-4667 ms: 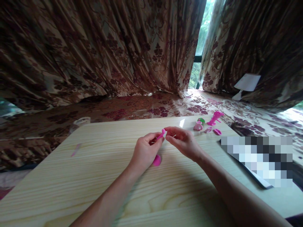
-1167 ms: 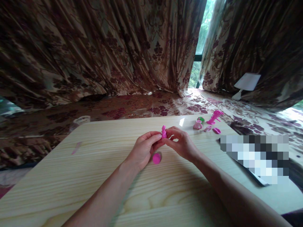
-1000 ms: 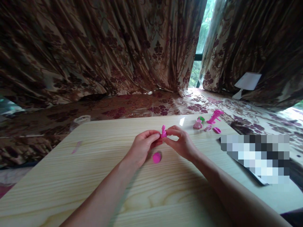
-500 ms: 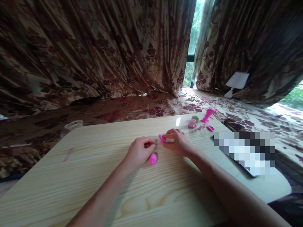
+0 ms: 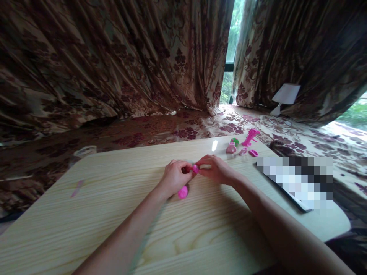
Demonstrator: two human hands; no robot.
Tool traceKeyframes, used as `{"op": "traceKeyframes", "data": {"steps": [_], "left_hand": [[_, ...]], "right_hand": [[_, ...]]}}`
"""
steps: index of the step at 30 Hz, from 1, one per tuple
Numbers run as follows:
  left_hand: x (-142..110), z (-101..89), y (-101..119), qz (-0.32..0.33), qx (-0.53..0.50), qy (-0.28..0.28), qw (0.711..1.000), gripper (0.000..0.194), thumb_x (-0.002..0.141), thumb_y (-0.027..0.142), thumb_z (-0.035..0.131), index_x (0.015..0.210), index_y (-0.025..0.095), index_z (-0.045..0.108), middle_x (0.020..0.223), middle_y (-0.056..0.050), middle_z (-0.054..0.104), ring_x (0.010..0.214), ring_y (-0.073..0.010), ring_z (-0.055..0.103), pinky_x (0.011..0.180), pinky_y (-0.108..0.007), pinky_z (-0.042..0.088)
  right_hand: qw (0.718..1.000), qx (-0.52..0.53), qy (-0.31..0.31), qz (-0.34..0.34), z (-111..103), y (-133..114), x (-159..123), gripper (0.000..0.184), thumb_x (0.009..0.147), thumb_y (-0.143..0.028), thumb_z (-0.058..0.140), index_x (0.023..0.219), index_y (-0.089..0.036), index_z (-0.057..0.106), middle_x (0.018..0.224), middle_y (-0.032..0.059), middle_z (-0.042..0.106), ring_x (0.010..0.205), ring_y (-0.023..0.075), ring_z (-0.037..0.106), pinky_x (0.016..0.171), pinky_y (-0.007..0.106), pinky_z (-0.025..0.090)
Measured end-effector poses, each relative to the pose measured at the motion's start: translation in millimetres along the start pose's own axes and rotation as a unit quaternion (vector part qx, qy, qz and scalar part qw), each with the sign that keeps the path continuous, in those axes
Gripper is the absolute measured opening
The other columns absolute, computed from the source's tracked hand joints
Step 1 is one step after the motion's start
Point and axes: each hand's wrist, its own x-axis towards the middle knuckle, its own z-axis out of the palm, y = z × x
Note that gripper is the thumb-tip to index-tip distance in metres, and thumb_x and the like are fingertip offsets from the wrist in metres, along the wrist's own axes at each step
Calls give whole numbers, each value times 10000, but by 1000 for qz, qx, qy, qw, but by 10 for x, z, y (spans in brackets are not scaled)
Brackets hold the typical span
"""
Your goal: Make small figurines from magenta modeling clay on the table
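Above the middle of the table, a small pink piece that looks like modelling clay (image 5: 195,169) sits between my two hands. My right hand (image 5: 216,169) pinches it from the right with thumb and fingertips. From the other side, the closed thumb and fingers of my left hand (image 5: 176,175) meet the same piece and partly cover it. A rounded pink lump (image 5: 182,192), of similar clay look, lies on the table just below my left hand, apart from the fingers.
At the far right of the table (image 5: 120,191) stand a pink toy press (image 5: 251,137), a pale pink pot-shaped toy (image 5: 231,148), a green piece (image 5: 235,141) and small pink pieces (image 5: 253,153). A blurred-out flat device (image 5: 295,187) lies right. A pink strip (image 5: 77,188) lies left.
My left hand has moved right and up to the small pink piece in my right hand, and its fingers now touch it. The view has shifted slightly; the pink lump stays on the table.
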Motion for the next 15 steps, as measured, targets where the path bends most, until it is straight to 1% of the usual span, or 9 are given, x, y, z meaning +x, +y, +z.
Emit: {"op": "traceKeyframes", "data": {"steps": [5,8,11,13,15], "left_hand": [[13,-25,3,2,11,-7,1000,130,701,315,616,730,212,690,710,-13,654,748,-170,552,702,-278,399],[16,-40,16,2,30,-5,1000,128,691,311,619,735,219,696,732,-13,659,782,-177,548,719,-278,397],[12,-24,12,7,35,-1,999,136,698,318,608,732,220,696,729,-13,659,792,-179,548,736,-281,397],[10,-12,3,10,17,4,1000,137,696,316,609,727,212,694,721,-15,658,794,-181,553,746,-284,398],[6,-36,-2,1,-35,-5,999,164,704,311,599,776,198,695,734,-21,664,774,-178,566,727,-280,408]], "right_hand": [[1000,5,11,6,27,21,18,112,750,-262,616,763,-201,709,851,40,665,862,179,590,803,282,421],[1000,-3,17,0,44,36,22,118,754,-247,604,756,-200,712,855,44,668,863,181,594,806,285,423],[1000,-2,18,-4,47,37,20,118,742,-251,619,790,-204,715,859,44,671,850,182,599,799,280,427],[1000,0,24,-2,53,28,17,114,731,-249,632,796,-204,715,862,45,673,844,182,601,796,280,430],[1000,-1,26,-1,58,17,10,102,727,-239,634,779,-203,715,862,49,673,847,185,603,799,284,434]]}}
